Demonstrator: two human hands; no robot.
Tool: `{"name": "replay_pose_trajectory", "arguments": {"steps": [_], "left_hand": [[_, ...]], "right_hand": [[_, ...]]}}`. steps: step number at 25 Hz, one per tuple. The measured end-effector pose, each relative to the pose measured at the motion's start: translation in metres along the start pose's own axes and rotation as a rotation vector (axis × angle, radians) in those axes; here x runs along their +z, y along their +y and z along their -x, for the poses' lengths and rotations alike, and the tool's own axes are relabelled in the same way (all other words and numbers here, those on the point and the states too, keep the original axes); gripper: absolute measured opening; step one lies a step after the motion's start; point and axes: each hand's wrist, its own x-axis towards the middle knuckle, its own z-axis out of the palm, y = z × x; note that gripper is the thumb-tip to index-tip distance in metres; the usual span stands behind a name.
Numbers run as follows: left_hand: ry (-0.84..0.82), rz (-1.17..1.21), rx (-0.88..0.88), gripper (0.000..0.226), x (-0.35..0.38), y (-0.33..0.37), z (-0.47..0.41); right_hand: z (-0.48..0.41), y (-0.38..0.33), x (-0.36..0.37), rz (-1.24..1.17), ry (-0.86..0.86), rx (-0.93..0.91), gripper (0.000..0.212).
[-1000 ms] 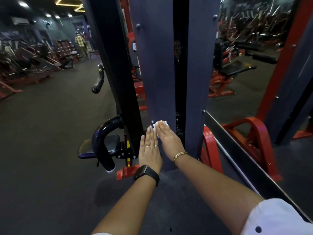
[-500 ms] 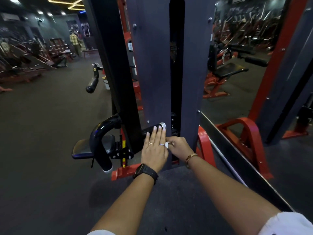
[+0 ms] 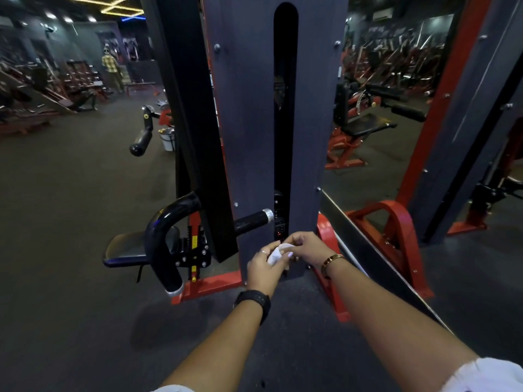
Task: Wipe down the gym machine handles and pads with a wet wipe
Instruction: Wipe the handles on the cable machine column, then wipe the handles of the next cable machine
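Both hands meet low in the centre of the head view, before the foot of the grey weight-stack cover. The left hand has its fingers curled around a crumpled white wet wipe, and the right hand pinches the same wipe from the right with bent fingertips; neither hand is spread open. I think the wipe is being refolded or passed over, not rubbed, because I see it touching no part of the machine. The nearest thing to clean is the short black handle with a silver end cap. It lies just above the hands and a little to the left in the frame. Its long axis runs almost level, rising slightly to the cap at the right, and this cap end is closest to the wipe. The left hand sits directly under it, so I judge this hand nearer. Further left are the curved black handle and the seat pad, well apart from both hands.
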Motion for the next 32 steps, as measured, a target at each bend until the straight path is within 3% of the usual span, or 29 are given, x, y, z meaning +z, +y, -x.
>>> {"name": "replay_pose_trajectory", "arguments": {"steps": [3, 11, 24, 28, 32], "left_hand": [[-0.024, 0.244, -0.129, 0.007, 0.000, -0.012, 0.001], [0.126, 0.412, -0.410, 0.015, -0.033, -0.056, 0.017], [0.269, 0.488, -0.521, 0.007, -0.144, -0.113, 0.046], [0.328, 0.522, -0.579, 0.017, -0.200, -0.147, 0.060], [0.442, 0.611, -0.593, 0.020, -0.266, -0.169, 0.071]], "right_hand": [[0.010, 0.007, 0.002, 0.000, -0.015, 0.060, 0.013], [0.012, 0.019, 0.057, -0.317, -0.084, 0.248, 0.017], [-0.008, -0.003, 0.185, -0.375, -0.323, 0.373, 0.018], [-0.005, -0.012, 0.250, -0.405, -0.443, 0.428, 0.018], [-0.008, -0.033, 0.324, -0.465, -0.417, 0.425, 0.016]]}}
